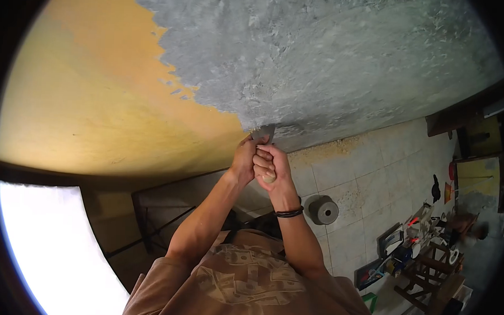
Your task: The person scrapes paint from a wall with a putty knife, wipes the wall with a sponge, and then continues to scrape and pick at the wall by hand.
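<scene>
Both of my hands are together at the wall, on a scraper [263, 133] with a flat metal blade. My right hand [275, 161] is wrapped around its handle, and the rounded handle end shows below the fingers. My left hand [243, 161] is closed against the tool close to the blade; its fingers are partly hidden. The blade touches the wall where yellow-orange paint [209, 122] meets bare grey plaster [333, 66]. That border is ragged, with small flakes of paint along it.
Crumbs of debris [341, 147] lie on the tiled floor [340, 177] along the wall's foot. A grey cylindrical object [323, 210] stands right of my forearm. Farther right are a wooden stool [431, 275], assorted items and a person [467, 225]. A bright opening [49, 245] is at left.
</scene>
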### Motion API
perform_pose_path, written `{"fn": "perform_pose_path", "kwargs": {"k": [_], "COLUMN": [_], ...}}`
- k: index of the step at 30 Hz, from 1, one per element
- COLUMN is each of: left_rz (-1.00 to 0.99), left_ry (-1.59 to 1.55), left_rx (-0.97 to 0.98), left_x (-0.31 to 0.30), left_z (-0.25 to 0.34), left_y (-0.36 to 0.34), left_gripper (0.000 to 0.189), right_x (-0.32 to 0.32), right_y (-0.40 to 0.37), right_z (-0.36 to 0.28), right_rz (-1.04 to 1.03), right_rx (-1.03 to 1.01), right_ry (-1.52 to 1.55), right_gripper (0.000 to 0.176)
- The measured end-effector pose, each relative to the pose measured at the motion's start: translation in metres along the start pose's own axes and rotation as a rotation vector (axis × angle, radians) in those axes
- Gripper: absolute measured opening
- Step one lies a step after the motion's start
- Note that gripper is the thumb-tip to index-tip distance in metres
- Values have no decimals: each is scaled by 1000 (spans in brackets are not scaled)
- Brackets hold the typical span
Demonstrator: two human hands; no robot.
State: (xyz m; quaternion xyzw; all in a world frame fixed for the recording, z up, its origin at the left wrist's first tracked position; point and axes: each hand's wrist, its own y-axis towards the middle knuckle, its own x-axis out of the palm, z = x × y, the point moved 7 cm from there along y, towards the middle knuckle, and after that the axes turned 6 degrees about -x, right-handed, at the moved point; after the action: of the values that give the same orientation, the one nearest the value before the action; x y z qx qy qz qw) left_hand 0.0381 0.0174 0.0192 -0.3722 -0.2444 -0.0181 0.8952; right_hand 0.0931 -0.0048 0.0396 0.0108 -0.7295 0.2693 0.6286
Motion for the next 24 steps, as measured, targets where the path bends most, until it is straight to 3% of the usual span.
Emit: {"fn": "perform_pose_path", "kwargs": {"k": [2, 4, 8, 11, 13, 17, 19, 23, 24], "left_rz": [24, -197, -268, -254, -228, -317, -217, -215, -193], "left_ry": [-88, -210, -419, -497, -356, -471, -419, -542, -451], "left_rx": [-71, -221, -245, -177, -120, -148, -154, -222, -199], "left_x": [-5, 7, 27, 28, 24, 27, 21, 8, 9], "left_z": [0, 0, -13, -15, -5, -14, -12, -18, -17], "left_y": [-3, -13, -14, -12, -16, -12, -17, 1, -5], "left_gripper": [22, 22, 28, 27, 26, 24, 25, 29, 31], "right_x": [17, 21, 15, 3, 13, 26, 22, -1, 2], "right_y": [-3, -2, 1, 6, 3, -10, -2, 19, 16], "right_z": [6, 5, -3, -3, -4, -5, -1, 4, 4], "right_rz": [38, 37, 80, 19, 44, 133, 141, 250, 245], "right_rx": [38, 40, 126, 154, 148, 104, 115, 51, 57], "right_ry": [38, 10, 86, 95, 114, 82, 103, 156, 141], "right_gripper": [30, 29, 29, 29, 28, 27, 28, 29, 29]}}
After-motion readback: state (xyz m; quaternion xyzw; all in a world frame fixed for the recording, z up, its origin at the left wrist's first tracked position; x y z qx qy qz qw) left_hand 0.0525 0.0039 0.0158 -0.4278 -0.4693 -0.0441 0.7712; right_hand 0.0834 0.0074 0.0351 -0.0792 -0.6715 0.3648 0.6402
